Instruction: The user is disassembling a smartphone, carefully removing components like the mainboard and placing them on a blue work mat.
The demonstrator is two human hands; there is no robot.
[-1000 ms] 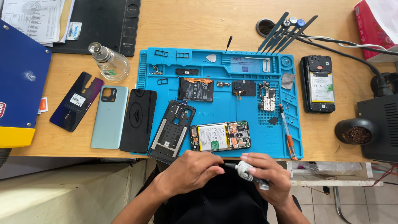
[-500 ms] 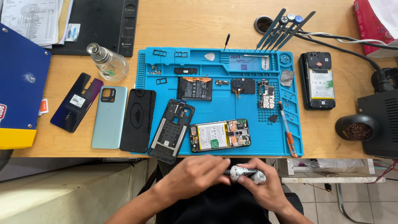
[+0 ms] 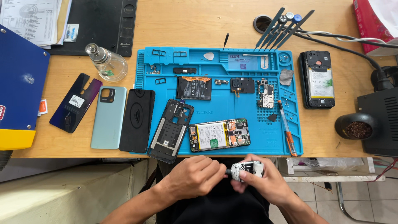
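Observation:
Both my hands are below the table's front edge, over my dark lap. My right hand (image 3: 265,182) grips a small white and black object (image 3: 247,169). My left hand (image 3: 194,177) is closed beside it, fingertips pinching a short dark piece (image 3: 227,171) that touches the object's left end. What that piece is I cannot tell. Just above my hands, on the blue work mat (image 3: 253,143), lie an opened phone with its battery showing (image 3: 219,135) and a black phone frame (image 3: 171,130).
On the mat lie a loose battery (image 3: 194,88), small boards (image 3: 265,94) and an orange-handled tool (image 3: 285,128). Left of it are three back covers (image 3: 108,117) and a glass bottle (image 3: 107,62). Another opened phone (image 3: 317,79), cables and a black station (image 3: 379,120) stand right.
My hands have closed in on each other and risen slightly toward the table edge. The white object has turned from pointing down-right to lying more level.

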